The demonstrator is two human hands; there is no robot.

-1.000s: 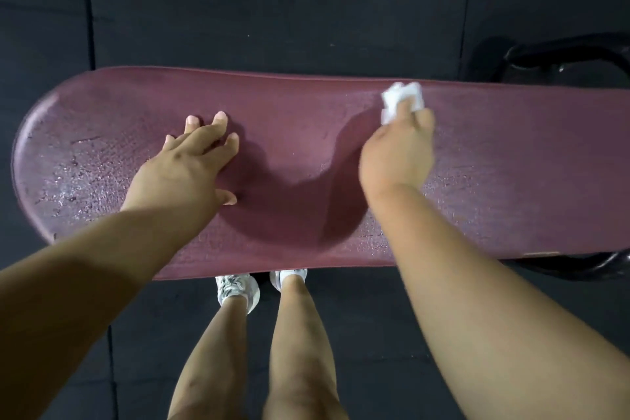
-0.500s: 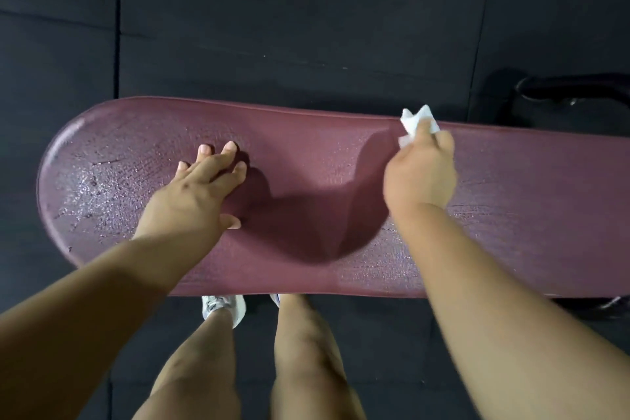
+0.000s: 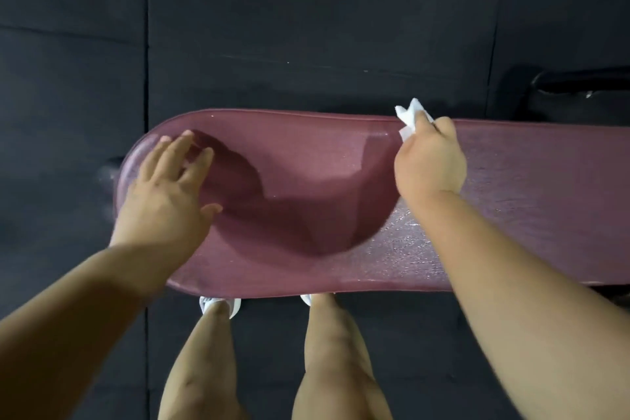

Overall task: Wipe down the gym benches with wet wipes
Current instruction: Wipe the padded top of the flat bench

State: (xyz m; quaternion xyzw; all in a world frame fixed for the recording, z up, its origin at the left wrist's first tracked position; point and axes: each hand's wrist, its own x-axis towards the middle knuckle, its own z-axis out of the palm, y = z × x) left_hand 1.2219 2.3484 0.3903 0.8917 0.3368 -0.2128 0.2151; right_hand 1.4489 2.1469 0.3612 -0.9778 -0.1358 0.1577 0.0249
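Note:
A long maroon padded gym bench (image 3: 306,160) runs across the view, its rounded end at the left. My right hand (image 3: 431,164) grips a crumpled white wet wipe (image 3: 409,118) at the bench's far edge. Wet, shiny patches show on the pad near my right forearm. My left hand (image 3: 167,191) is open with straight fingers over the bench's left end; whether it touches the pad I cannot tell.
Dark rubber floor mats (image 3: 306,27) surround the bench. A black piece of gym equipment (image 3: 579,89) sits on the floor at the far right. My bare legs and white shoes (image 3: 221,305) stand close against the bench's near edge.
The view has shifted right along the bench. My left hand has lifted and moved toward the bench's rounded end. My right hand stays at the far edge with the wipe.

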